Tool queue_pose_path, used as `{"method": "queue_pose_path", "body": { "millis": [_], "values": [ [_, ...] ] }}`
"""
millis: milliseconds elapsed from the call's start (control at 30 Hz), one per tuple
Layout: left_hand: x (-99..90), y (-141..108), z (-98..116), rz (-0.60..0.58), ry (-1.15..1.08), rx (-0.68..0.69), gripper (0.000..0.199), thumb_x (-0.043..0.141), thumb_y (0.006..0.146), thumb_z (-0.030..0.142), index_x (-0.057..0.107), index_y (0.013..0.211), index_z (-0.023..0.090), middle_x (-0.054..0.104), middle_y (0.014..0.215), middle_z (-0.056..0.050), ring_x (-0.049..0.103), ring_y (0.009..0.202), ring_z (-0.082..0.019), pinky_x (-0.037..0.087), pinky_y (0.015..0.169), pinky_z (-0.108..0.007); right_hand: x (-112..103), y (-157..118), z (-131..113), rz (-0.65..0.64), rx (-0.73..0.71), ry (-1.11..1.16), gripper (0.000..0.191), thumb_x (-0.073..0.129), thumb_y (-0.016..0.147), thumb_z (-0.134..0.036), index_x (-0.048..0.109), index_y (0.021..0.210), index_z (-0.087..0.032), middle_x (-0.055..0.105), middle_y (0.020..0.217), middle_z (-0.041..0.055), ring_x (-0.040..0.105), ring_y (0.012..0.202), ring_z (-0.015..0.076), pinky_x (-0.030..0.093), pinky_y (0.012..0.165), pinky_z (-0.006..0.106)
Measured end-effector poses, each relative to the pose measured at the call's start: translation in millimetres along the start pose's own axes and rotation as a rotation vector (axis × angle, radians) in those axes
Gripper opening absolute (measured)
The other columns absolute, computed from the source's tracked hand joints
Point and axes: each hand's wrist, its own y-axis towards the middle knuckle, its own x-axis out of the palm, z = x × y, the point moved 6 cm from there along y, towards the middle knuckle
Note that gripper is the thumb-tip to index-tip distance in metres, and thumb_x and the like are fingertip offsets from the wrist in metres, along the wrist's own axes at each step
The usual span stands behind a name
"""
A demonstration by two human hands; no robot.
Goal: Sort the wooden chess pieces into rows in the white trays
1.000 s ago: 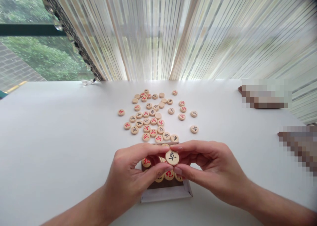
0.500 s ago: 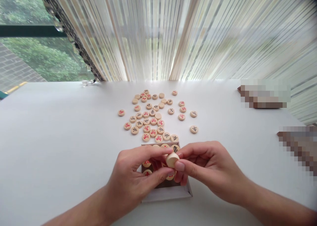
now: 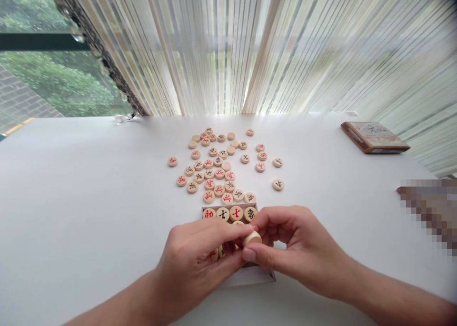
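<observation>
My right hand [image 3: 300,250] pinches a round wooden xiangqi piece [image 3: 253,239] between thumb and fingers, its plain pale side showing. My left hand [image 3: 200,254] closes on the same piece from the other side, its index fingertip and thumb against it. Both hands are over a shallow cardboard box [image 3: 246,279] that holds xiangqi pieces. In its far row, a black-marked piece [image 3: 223,214] lies beside a red-marked piece [image 3: 236,213], with others at either end. My hands hide much of the box.
Beyond the box, many loose xiangqi pieces [image 3: 219,173] are scattered on the white table [image 3: 89,197], some face down. A brown flat box [image 3: 374,138] lies at the far right, with a partly blurred brown object [image 3: 428,212] nearer. String curtains [image 3: 214,50] hang behind the table.
The held piece has moved slightly down and right. My left index finger has lowered with it, uncovering the box's far row of pieces. The view has shifted slightly.
</observation>
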Motion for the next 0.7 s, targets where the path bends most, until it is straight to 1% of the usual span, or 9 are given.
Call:
{"method": "queue_pose_path", "body": {
  "millis": [100,200,300,400,533,700],
  "values": [
    [1.2,-0.4,0.4,-0.007,-0.015,0.013,0.027,0.082,0.09,0.011,0.08,0.116,0.018,0.084,0.09,-0.003,0.078,0.071,-0.011,0.063,0.07,-0.015,0.2,0.1,0.8,-0.011,-0.002,-0.028,0.028,0.095,0.078,-0.035,0.078,0.081,-0.013,0.07,0.07,0.0018,0.055,0.063,0.0101,0.044,0.058,0.02],
    [2.1,1.5,-0.2,-0.016,-0.035,-0.017,0.021,0.081,0.092,0.013,0.081,0.111,0.02,0.084,0.088,-0.003,0.077,0.069,-0.013,0.063,0.069,-0.018,1.6,0.3,0.5,-0.048,0.019,0.053,0.027,0.091,0.084,-0.037,0.076,0.082,-0.014,0.069,0.071,0.0011,0.054,0.063,0.0097,0.043,0.057,0.02],
    [1.9,4.0,-1.8,-0.028,-0.051,-0.067,0.015,0.083,0.092,0.02,0.082,0.106,0.02,0.083,0.081,-0.003,0.074,0.061,-0.013,0.062,0.062,-0.019,3.1,1.3,-1.1,-0.081,0.046,0.144,0.028,0.088,0.087,-0.038,0.075,0.08,-0.014,0.066,0.068,-0.0002,0.054,0.061,0.0096,0.044,0.058,0.02],
    [-1.1,5.2,-3.3,-0.006,-0.057,-0.087,0.017,0.086,0.089,0.023,0.083,0.105,0.019,0.082,0.077,-0.003,0.071,0.058,-0.011,0.059,0.058,-0.017,3.9,2.5,-2.7,-0.106,0.055,0.195,0.03,0.088,0.087,-0.041,0.074,0.079,-0.015,0.064,0.065,-0.001,0.055,0.06,0.0099,0.047,0.059,0.021],
    [-3.8,5.0,-3.9,0.025,-0.054,-0.073,0.018,0.087,0.087,0.022,0.083,0.105,0.02,0.08,0.075,-0.001,0.069,0.058,-0.01,0.057,0.058,-0.016,5.3,2.3,-1.3,-0.144,0.08,0.219,0.032,0.088,0.086,-0.042,0.074,0.082,-0.014,0.064,0.065,-0.0009,0.056,0.06,0.0101,0.048,0.06,0.022],
    [-3.7,3.2,-2.2,0.044,0.0,-0.043,0.021,0.087,0.088,0.024,0.081,0.107,0.023,0.082,0.079,0.0,0.072,0.06,-0.011,0.059,0.06,-0.017,7.2,0.8,3.4,-0.152,0.131,0.296,0.032,0.095,0.078,-0.033,0.07,0.086,-0.014,0.064,0.07,-0.0019,0.053,0.061,0.0083,0.044,0.058,0.019]
  ]
}}
